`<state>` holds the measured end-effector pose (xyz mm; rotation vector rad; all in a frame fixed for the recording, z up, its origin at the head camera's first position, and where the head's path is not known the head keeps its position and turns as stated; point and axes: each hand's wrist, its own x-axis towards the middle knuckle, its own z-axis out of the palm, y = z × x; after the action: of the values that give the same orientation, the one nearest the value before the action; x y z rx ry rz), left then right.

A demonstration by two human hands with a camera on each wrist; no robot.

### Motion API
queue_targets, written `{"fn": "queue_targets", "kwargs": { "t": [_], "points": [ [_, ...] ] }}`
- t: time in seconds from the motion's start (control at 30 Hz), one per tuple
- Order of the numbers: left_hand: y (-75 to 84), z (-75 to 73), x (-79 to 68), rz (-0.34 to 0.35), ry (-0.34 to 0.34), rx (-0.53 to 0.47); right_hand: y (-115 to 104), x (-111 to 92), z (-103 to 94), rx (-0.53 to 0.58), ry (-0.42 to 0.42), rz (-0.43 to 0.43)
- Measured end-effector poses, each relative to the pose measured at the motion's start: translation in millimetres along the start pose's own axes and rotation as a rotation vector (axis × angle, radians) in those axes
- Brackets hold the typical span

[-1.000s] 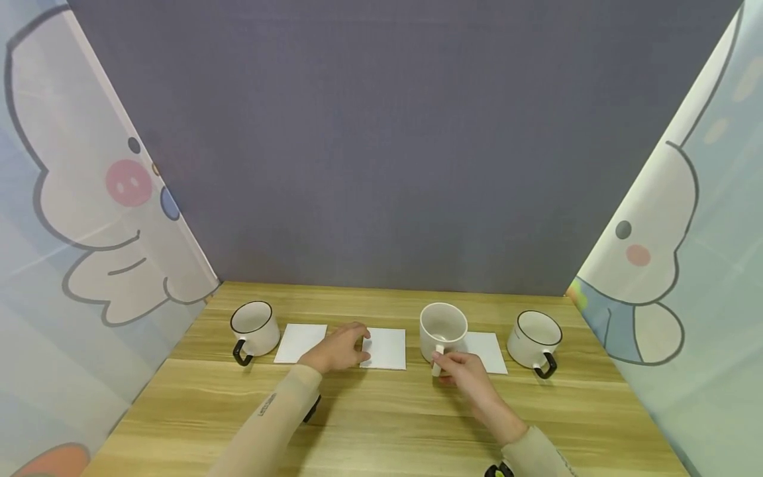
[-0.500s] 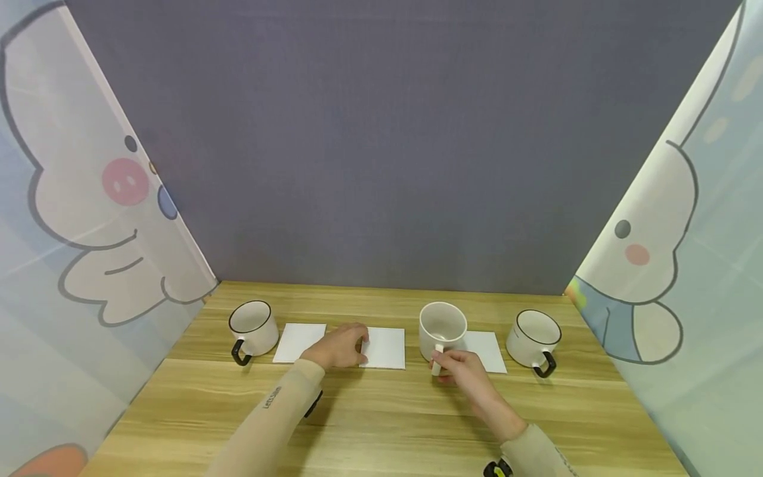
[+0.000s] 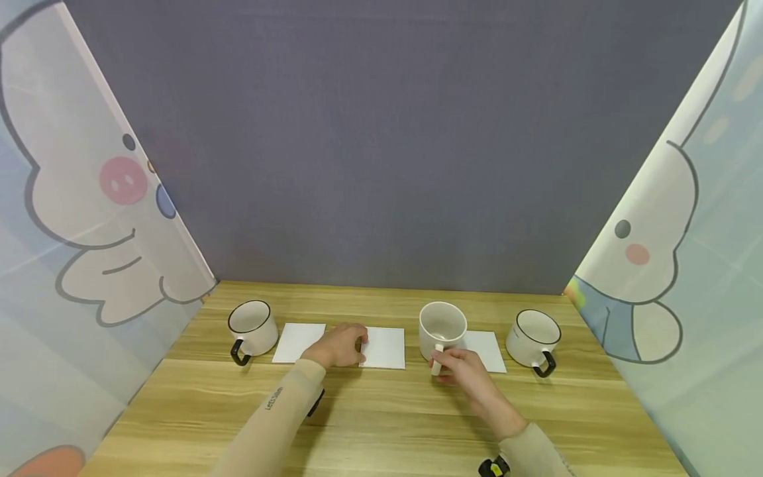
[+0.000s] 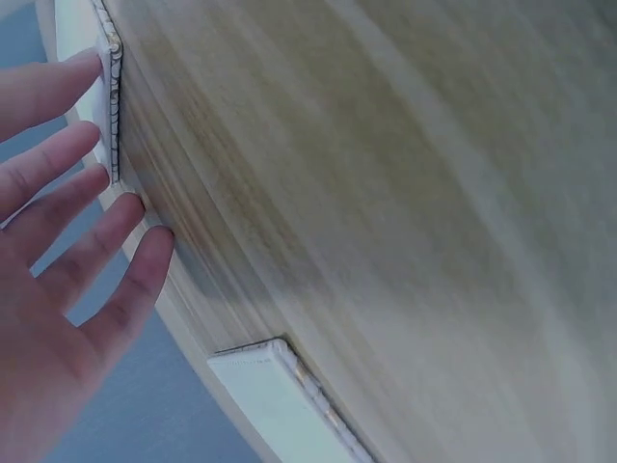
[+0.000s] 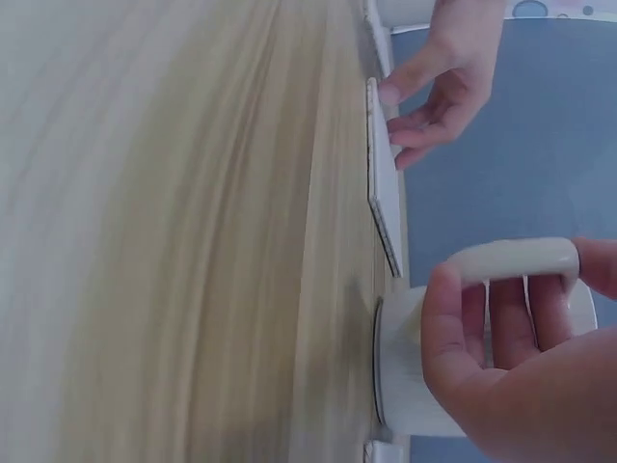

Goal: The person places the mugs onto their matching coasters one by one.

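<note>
With thumb and fingers, my right hand (image 3: 467, 377) pinches the handle of a plain white mug (image 3: 442, 331). This mug stands upright between the middle and right white squares, overlapping the right square's left edge in the head view. My left hand (image 3: 340, 346) reaches to the left edge of the middle white square tile (image 3: 383, 348). In the left wrist view its fingers (image 4: 116, 227) are spread and nearly straight, with the thumb and nearest fingertips at the tile's surface. A second tile (image 3: 298, 342) lies left of that hand, and a third tile (image 3: 487, 351) is partly behind the held mug.
Two white mugs with black rims and black handles stand at the sides, a left mug (image 3: 253, 328) and a right mug (image 3: 533, 338). Everything sits on a wooden table (image 3: 381, 424). A grey panel (image 3: 381, 146) rises behind it, flanked by cartoon-printed sheets.
The left hand's thumb has drawn in slightly against the middle tile. The right hand and its mug stay in place, and the head view has shifted very slightly.
</note>
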<state>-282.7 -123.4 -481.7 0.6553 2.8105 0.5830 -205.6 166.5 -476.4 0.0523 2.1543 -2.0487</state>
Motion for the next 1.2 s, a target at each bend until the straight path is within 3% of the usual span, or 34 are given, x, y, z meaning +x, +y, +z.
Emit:
{"fn": "queue_targets", "kwargs": {
  "t": [0.23,0.83,1.2],
  "points": [
    [-0.2,-0.5,0.2,-0.033,-0.011,-0.037,2.3,1.6,4.8,0.092,-0.011,0.011],
    [0.5,-1.4,-2.7,-0.065,-0.019,-0.06,4.0,1.8,5.1,0.187,0.022,0.006],
    [1.3,-2.1,-1.1,-0.068,-0.033,-0.06,8.9,-4.1,4.5,0.282,0.061,-0.062]
  ]
}}
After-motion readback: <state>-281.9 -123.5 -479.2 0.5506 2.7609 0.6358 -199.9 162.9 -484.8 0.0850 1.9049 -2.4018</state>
